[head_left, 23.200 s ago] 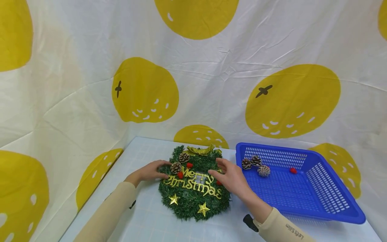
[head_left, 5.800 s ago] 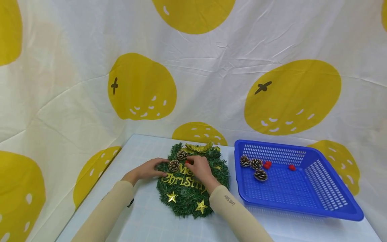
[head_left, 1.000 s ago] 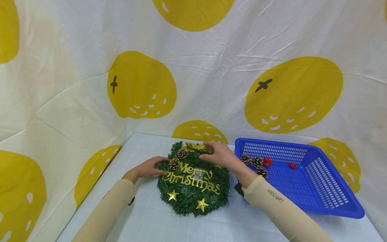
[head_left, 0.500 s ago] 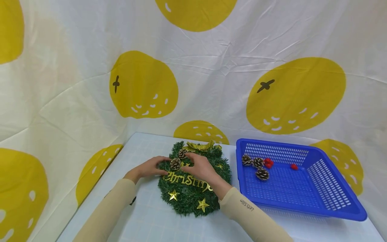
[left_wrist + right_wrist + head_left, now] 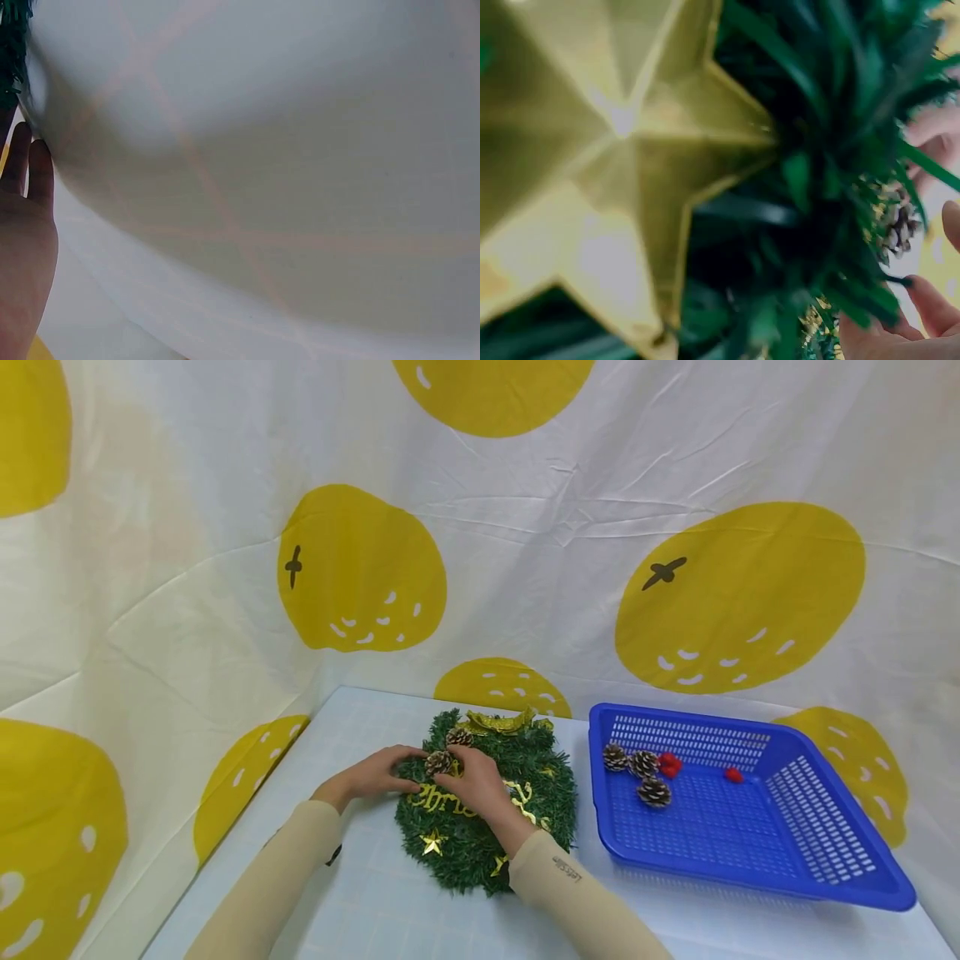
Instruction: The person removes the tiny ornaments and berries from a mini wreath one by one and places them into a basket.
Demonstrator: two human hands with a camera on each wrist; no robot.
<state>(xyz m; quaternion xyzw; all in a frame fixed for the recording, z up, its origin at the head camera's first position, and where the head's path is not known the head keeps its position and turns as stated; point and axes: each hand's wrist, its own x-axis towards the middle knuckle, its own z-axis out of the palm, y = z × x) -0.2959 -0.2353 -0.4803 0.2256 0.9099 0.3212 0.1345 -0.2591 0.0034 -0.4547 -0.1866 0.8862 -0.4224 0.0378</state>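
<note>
A green wreath (image 5: 465, 852) with gold Merry Christmas lettering (image 5: 431, 798), gold stars (image 5: 432, 842) and a gold bow (image 5: 498, 722) lies on the table. Two pine cones sit on its upper left: one pine cone (image 5: 438, 763) lower, another pine cone (image 5: 459, 737) above it. My right hand (image 5: 480, 785) reaches over the lettering and pinches the lower cone at its right side, thumb below and fingers above. At the wreath's left edge rests my left hand (image 5: 373, 774), thumb and fingers spread; the left wrist view shows straight fingers (image 5: 41, 169) by the greenery. Lettering is partly hidden.
To the right stands a blue basket (image 5: 757, 835) with three pine cones (image 5: 643, 764) and red berry-like pieces (image 5: 670, 765) inside. A curtain (image 5: 525, 585) with yellow fruit prints hangs behind and to the left of the pale table (image 5: 375, 893).
The red pieces have gone from the wreath, and more now lie in the basket. Within the last second my right hand moved left from near the bow to the lower pine cone. My left hand stayed.
</note>
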